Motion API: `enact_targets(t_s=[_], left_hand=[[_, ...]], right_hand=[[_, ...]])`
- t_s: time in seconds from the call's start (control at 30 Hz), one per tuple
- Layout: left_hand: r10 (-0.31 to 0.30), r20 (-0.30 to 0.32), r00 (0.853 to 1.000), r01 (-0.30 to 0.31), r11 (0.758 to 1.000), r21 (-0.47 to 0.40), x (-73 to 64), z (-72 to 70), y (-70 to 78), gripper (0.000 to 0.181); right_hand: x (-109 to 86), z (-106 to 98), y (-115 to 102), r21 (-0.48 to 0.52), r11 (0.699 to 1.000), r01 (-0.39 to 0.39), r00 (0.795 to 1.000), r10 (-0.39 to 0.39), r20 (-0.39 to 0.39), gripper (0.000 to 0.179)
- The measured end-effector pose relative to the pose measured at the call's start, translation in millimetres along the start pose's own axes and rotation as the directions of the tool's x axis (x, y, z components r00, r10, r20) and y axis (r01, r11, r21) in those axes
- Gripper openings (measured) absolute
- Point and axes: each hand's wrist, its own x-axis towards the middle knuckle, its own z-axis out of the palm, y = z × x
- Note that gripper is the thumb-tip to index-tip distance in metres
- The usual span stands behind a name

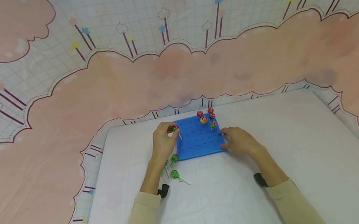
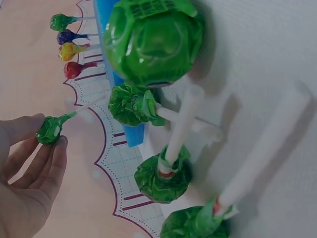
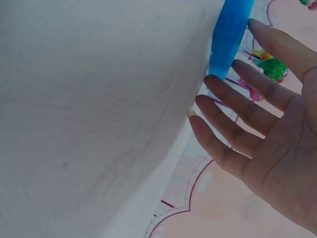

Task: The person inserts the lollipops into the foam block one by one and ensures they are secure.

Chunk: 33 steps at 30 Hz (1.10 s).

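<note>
My left hand (image 1: 162, 140) is over the left edge of a blue pegboard (image 1: 196, 141) full of small holes. Its thumb and fingers pinch a green-wrapped lollipop (image 2: 49, 130) by the candy, the white stick pointing towards the board. My right hand (image 1: 239, 141) is at the board's right edge, fingertips right at the rim. In the right wrist view its fingers (image 3: 257, 116) are spread and nearly straight. Several lollipops stand in the board's far right part, among them a red one (image 1: 200, 113), a yellow one (image 1: 203, 119) and a green one (image 1: 213, 124).
Several loose green lollipops lie on the white table (image 1: 217, 204) by the board's near left corner, one green lollipop (image 1: 175, 174) closest to me. Partly behind my left forearm are others. A patterned cloth (image 1: 181, 72) hangs beyond the table's far edge.
</note>
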Motion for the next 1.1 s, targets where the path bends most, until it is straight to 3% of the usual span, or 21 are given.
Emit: enact_targets(t_s=[0.43, 0.87, 1.1], left_hand=[[-0.022, -0.001, 1.0, 0.022, 0.999, 0.024, -0.9, 6.1, -7.8, 0.017], [0.0, 0.038, 0.999, -0.001, 1.0, 0.025, -1.9, 10.4, -8.1, 0.017], [-0.008, 0.07, 0.997, 0.003, 0.997, 0.075, -4.0, 12.7, -7.3, 0.019]], right_hand=[[1.5, 1, 1, -0.008, 1.0, -0.001, 1.0, 0.001, 0.0, 0.057], [2.3, 2, 4, -0.01, 1.0, -0.002, 1.0, 0.002, -0.003, 0.058], [2.8, 2, 4, -0.012, 1.0, 0.004, 1.0, -0.004, -0.004, 0.057]])
